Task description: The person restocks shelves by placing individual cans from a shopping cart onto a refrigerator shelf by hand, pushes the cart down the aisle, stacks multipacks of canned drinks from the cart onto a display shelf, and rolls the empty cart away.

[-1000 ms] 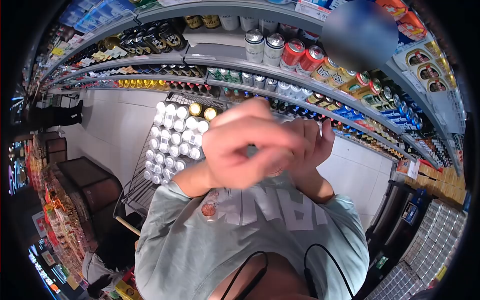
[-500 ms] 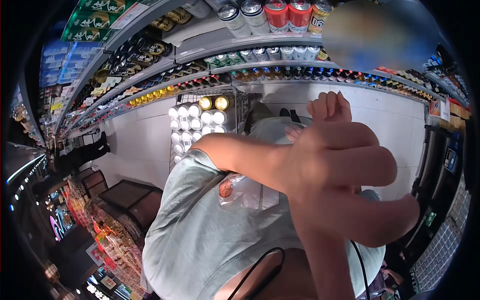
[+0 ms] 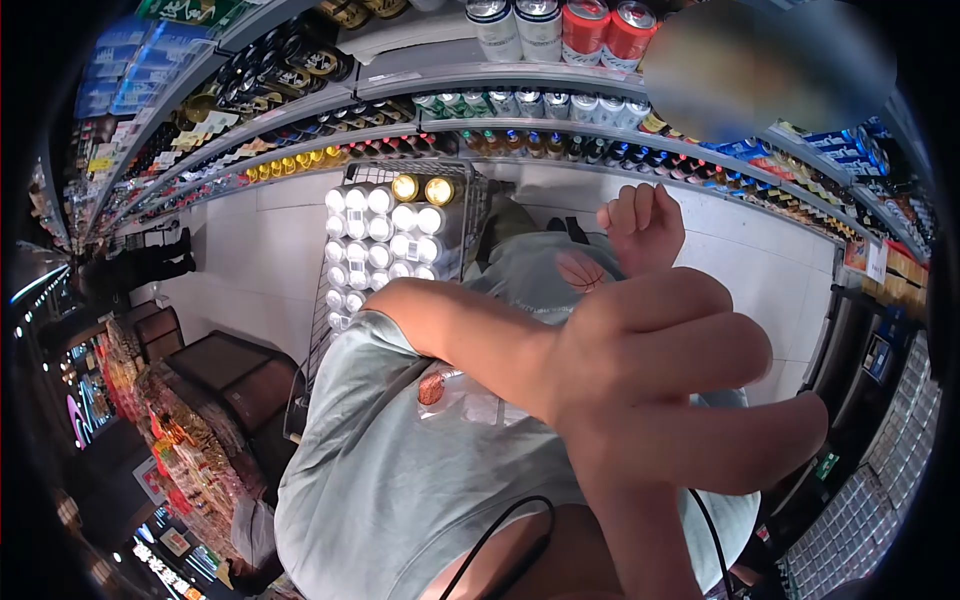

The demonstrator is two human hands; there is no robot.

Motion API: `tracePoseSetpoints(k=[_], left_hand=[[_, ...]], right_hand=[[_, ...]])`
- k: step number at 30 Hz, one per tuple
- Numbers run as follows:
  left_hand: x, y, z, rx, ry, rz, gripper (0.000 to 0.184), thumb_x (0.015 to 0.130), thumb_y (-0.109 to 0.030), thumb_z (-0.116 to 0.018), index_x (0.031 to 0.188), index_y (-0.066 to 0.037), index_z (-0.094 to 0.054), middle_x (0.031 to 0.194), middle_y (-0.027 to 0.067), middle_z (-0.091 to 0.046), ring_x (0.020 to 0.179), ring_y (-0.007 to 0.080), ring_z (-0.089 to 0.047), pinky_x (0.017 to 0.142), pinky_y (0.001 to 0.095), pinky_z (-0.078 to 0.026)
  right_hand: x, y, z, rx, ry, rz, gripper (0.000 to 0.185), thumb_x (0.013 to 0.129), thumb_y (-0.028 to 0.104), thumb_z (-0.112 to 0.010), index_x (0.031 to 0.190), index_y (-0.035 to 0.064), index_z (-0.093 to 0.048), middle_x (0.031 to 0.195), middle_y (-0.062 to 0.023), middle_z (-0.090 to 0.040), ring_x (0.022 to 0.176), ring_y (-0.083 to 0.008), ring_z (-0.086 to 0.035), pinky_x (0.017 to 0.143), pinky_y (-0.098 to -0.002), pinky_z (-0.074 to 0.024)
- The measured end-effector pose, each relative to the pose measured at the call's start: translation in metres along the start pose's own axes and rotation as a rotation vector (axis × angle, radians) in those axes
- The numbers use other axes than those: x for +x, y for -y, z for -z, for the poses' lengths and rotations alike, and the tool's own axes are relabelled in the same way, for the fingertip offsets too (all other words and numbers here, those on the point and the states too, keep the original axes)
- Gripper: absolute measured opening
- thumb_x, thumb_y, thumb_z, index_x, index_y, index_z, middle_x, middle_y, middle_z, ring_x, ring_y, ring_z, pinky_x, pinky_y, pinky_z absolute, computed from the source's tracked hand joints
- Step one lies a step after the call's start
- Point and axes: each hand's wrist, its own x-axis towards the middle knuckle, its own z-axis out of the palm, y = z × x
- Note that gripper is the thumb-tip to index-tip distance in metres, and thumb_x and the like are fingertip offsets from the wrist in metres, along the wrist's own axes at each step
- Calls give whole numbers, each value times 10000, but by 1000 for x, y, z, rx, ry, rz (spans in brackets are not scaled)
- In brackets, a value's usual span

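My left hand (image 3: 660,370) is large and close to the camera, its forearm (image 3: 470,325) crossing my grey-green shirt (image 3: 380,500) from the left. The fingers are bent with a gap between them, the thumb reaches down toward the bottom edge, and nothing shows in the hand. Farther out, my right hand (image 3: 645,225) is raised in a loose fist; no object is visible in it, and its forearm is hidden behind the left hand. A wire shopping cart (image 3: 313,360) holding many white-topped cans (image 3: 375,240) and two gold-topped cans (image 3: 421,188) stands ahead to the left.
Shelves (image 3: 440,55) of cans and bottles curve across the front, with red cans (image 3: 605,35) on an upper level. At left are a display of packaged goods (image 3: 190,470) and a person in dark clothes (image 3: 135,270). A blurred patch hides part of the upper right.
The view has shifted slightly, so the cart, display and distant person now appear farther left. The fist of my right hand shows more fully. Both hands hold nearly the same pose.
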Motion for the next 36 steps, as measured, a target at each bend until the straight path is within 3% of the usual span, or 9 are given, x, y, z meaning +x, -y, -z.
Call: tracePoseSetpoints(k=[17, 20, 23, 26, 29, 32, 34, 35, 36], left_hand=[[-2, -7, 23, 201, -138, 82, 348, 456, -17, -769, 721, -217, -664, 802, -17, -534, 629, 158, -470, 504, 254, -378], [8, -9, 27, 203, -134, -33, 369, 431, 4, -761, 714, -212, -664, 799, -15, -533, 627, 160, -469, 505, 257, -369], [8, -19, 28, 182, -165, 143, 340, 460, 66, -738, 677, -181, -651, 772, 4, -532, 625, 169, -473, 525, 289, -380], [14, -12, 25, 88, -235, 61, 271, 485, -6, -653, 724, -116, -584, 717, 37, -552, 518, 176, -478, 414, 258, -340], [20, -13, 16, 105, -589, 104, 293, 469, -11, -647, 742, -117, -634, 711, 32, -552, 512, 169, -485, 415, 255, -342], [7, 3, 51, -345, -215, 430, 480, 631, 60, -565, 1065, -131, -642, 843, 76, -566, 664, 181, -535, 488, 254, -375], [-10, 29, 76, -788, -35, 712, 574, 755, 44, -504, 1294, -148, -548, 917, 89, -556, 764, 183, -533, 580, 266, -395], [-25, 43, 86, -1081, 15, 892, 614, 824, 4, -471, 1415, -160, -451, 946, 89, -541, 812, 181, -513, 647, 279, -406], [-39, 46, 87, -1082, 20, 889, 614, 824, 4, -471, 1415, -160, -451, 946, 89, -541, 812, 181, -513, 647, 279, -406]], right_hand=[[12, -21, -13, -33, 21, -169, 455, 1016, 264, -284, 627, 86, -438, 557, -79, -426, 486, -203, -393, 684, -386, -408], [13, -23, -17, -15, 38, -181, 451, 1016, 264, -281, 632, 84, -435, 556, -82, -428, 489, -204, -394, 682, -388, -406], [13, -25, -19, -29, 39, -176, 447, 1015, 263, -281, 634, 84, -431, 557, -86, -433, 487, -203, -395, 682, -386, -407], [12, -27, -21, -13, 35, -173, 444, 1014, 258, -282, 632, 84, -427, 558, -89, -437, 487, -202, -396, 681, -387, -406], [10, -28, -18, -47, 30, -168, 446, 1011, 267, -287, 629, 85, -428, 560, -87, -437, 487, -205, -396, 679, -383, -407], [17, -28, -17, 45, 52, -206, 430, 1009, 284, -309, 646, 81, -418, 588, -93, -455, 522, -200, -421, 677, -373, -409], [24, -19, -29, -262, -6, -250, 403, 1005, 295, -345, 681, 70, -428, 654, -97, -486, 614, -188, -466, 688, -356, -407], [26, -17, -35, -334, 6, -202, 334, 999, 284, -376, 780, 50, -471, 773, -105, -532, 723, -187, -505, 743, -351, -415], [28, -15, -40, -407, 14, -153, 289, 993, 273, -407, 879, 30, -513, 891, -112, -578, 831, -185, -545, 797, -346, -424]])
